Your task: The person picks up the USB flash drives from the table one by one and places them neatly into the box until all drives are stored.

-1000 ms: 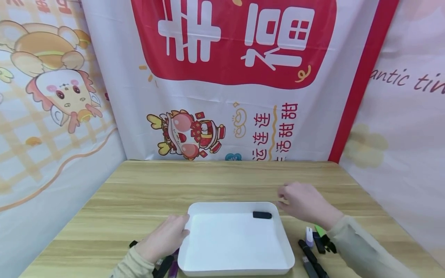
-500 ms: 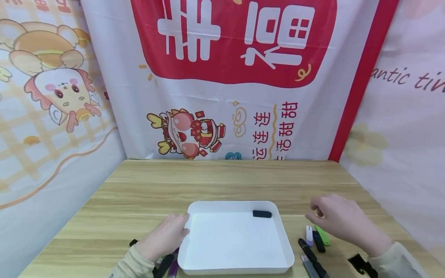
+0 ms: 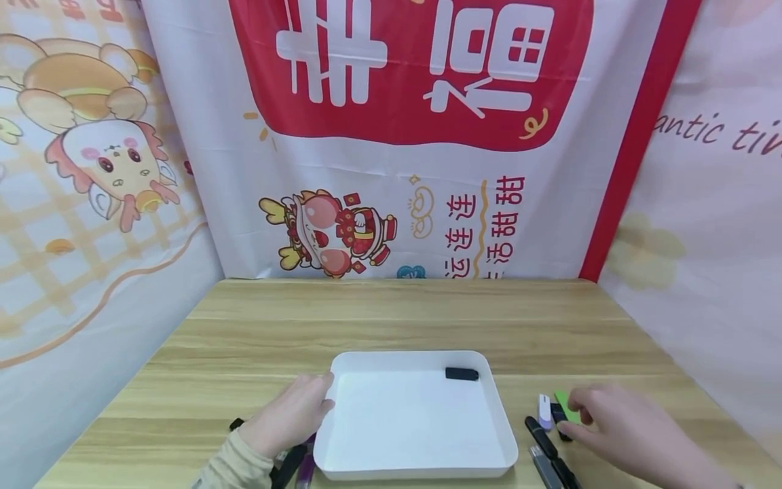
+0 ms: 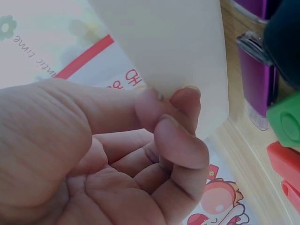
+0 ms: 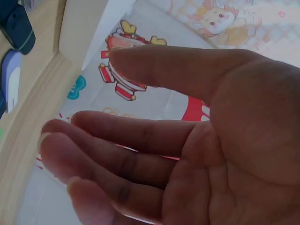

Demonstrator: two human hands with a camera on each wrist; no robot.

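Note:
A white tray (image 3: 409, 424) lies on the table, a small black stick, perhaps a USB drive (image 3: 461, 374), in its far right corner. My left hand (image 3: 292, 414) pinches the tray's left wall between thumb and fingers; the left wrist view shows that pale wall (image 4: 183, 51) up close. To the tray's right, my right hand (image 3: 629, 435) hovers with thumb and fingers apart, holding nothing. Near its fingertips lie a green piece (image 3: 563, 403), partly hidden, a black stick (image 3: 557, 414) and a white-and-purple USB drive (image 3: 545, 411).
Dark sticks (image 3: 541, 438) and a grey one (image 3: 544, 466) lie nearer the front, right of the tray. Left of it, beside my left hand, are a purple stick (image 4: 257, 79), a green block (image 4: 287, 121) and a red piece (image 4: 286, 161). Printed cloth walls (image 3: 391, 163) surround the table.
My right hand has moved from beside the tray's far right corner rightward, then down toward the small items on the right. The left hand stays on the tray wall.

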